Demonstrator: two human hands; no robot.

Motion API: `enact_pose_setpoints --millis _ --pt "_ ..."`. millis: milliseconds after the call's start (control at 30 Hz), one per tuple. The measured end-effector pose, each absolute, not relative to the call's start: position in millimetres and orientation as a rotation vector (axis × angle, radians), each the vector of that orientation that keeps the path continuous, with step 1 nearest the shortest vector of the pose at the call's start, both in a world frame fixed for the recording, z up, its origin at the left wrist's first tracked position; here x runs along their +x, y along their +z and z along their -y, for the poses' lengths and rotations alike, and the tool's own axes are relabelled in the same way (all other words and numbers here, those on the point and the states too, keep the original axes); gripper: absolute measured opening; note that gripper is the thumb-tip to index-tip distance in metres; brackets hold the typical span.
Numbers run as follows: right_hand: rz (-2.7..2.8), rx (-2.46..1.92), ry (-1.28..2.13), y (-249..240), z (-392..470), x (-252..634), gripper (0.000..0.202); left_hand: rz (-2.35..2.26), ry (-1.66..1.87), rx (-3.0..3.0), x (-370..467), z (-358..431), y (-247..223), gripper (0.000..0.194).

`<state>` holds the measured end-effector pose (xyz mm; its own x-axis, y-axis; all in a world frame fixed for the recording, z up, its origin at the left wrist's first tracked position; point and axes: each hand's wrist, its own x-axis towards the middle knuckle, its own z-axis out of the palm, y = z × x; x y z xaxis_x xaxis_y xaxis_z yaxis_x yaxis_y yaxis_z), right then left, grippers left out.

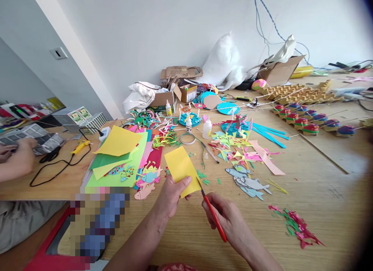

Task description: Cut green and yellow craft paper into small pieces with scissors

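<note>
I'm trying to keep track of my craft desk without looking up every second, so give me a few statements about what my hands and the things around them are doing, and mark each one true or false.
1. The left hand holds a yellow sheet. True.
2. The right hand holds a glue bottle. False: it holds red-handled scissors.
3. The red and green paper shreds lie to the right of both hands. True.
4. The red-handled scissors point away from the yellow sheet. False: their blades are at its right-hand edge.
5. A long wooden stick lies on the table. True.
</note>
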<state>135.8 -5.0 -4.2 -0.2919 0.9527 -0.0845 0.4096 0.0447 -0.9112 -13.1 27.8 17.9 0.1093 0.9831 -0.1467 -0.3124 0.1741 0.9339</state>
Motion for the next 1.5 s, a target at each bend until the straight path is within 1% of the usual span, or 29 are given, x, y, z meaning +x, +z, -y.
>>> enact_pose_setpoints --millis 200,500,633,933,1133,1500 --pt "1.705 -1.337 1.298 -1.1 4.8 135.8 0.030 -0.964 1.113 0.888 -10.3 -23.4 17.1 0.019" --pt "1.724 -1.383 1.217 -14.0 6.2 135.4 0.035 -0.966 1.098 0.832 -9.2 -22.0 12.8 0.020" --pt "1.718 -1.418 1.220 -15.9 6.5 135.0 0.036 -0.967 1.101 0.846 -9.8 -22.5 11.4 0.018" --pt "1.610 -1.338 1.398 -9.6 7.1 133.4 0.032 -0.904 1.068 0.833 -8.0 -17.9 8.1 0.016" --pt "1.613 -1.333 1.401 -6.0 6.7 132.9 0.032 -0.892 1.054 0.797 -7.1 -15.7 9.0 0.019" --pt "1.547 -1.327 1.414 -15.1 7.8 133.3 0.032 -0.916 1.030 0.783 -7.2 -16.9 6.7 0.018"
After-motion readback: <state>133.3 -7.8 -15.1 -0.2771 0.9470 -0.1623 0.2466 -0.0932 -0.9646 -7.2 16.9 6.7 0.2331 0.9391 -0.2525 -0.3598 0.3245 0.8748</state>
